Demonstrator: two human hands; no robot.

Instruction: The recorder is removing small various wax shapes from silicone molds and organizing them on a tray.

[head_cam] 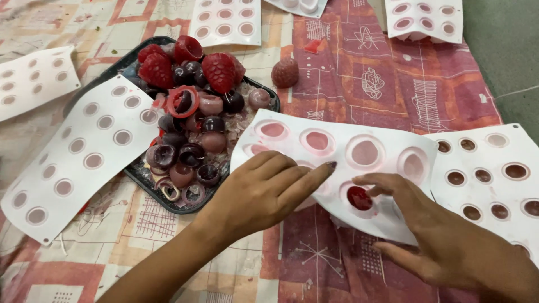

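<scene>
The red piece (359, 197) is sitting in a round cavity near the front edge of the white mould sheet (337, 163), and it is the only cavity on that sheet that is showing something solid and dark red; the others are looking empty with a pink stain. The sheet is lying with its long axis running from my left across to my right, tilting slightly away on the right, on the patterned red and cream cloth (393, 84). My right hand (443, 235) is the nearer one: its fingertips (373, 180) are curling over the red piece from the right, just beside or touching its rim, with the fingers spread loosely and gripping nothing that I can make out. My left hand (264, 193) is pressing flat on the left part of the same sheet, fingers extended together and pointing toward the red piece, holding nothing. Further left, a dark tray (140, 174) is holding a heap of red and dark purple moulded shapes (191, 112), with another white mould sheet (84, 151) leaning over its rim. A mould with brown-stained cavities (488, 174) is lying to my right, and a single reddish berry shape (285, 73) is resting on the cloth beyond.
</scene>
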